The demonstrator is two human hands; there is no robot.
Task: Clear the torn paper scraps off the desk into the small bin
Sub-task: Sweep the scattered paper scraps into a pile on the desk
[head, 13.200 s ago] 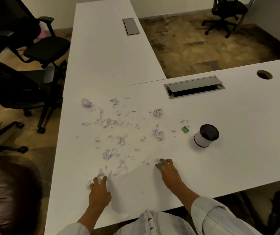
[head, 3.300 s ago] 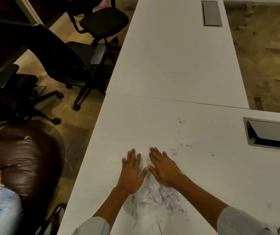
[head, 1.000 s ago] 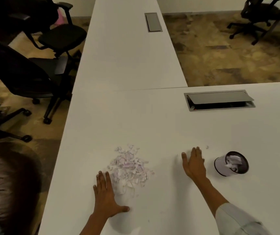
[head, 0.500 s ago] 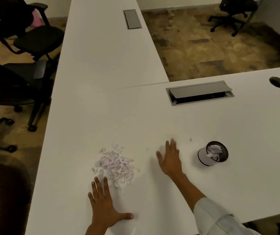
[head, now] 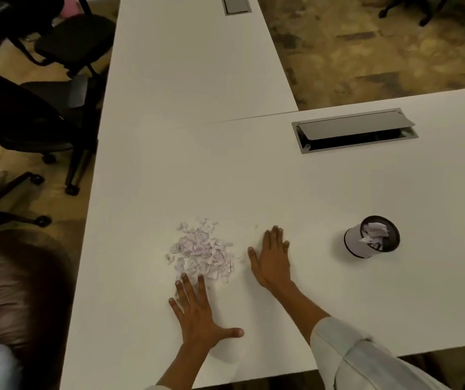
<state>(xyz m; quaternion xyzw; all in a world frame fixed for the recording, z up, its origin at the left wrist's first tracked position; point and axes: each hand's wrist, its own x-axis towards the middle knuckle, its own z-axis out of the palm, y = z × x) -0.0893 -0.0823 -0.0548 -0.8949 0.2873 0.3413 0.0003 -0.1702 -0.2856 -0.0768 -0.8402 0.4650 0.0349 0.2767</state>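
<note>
On the far left, office chairs (head: 43, 80) stand on the floor beside the white tabletop (head: 197, 170). Our left hand (head: 197, 313) lies flat, fingers straight and spread, its fingertips touching the near edge of the scrap pile (head: 201, 253). The torn paper now sits in 1 tight heap near the front of the tabletop, where 13 seconds ago it was strewn widely across the surface. That gathering means most of the sweeping is done, we judge.

Just right of the heap, our right hand (head: 272, 261) rests palm down with straight fingers, holding nothing. A second ago it lay further toward the bin; it has come back beside the pile, so both hands now flank the scraps. We read this as the set-up for scooping a handful.

A tiny stray scrap (head: 256, 226) lies just beyond the right hand's fingertips. Further right, well apart from the heap, the small bin (head: 372, 237) stands tilted toward us in this wide view, with crumpled paper already inside; at the start it was empty. Behind it, the cable hatch (head: 355, 133) sits with its flap raised.

The bulk of the scraps is not yet in the bin.
</note>
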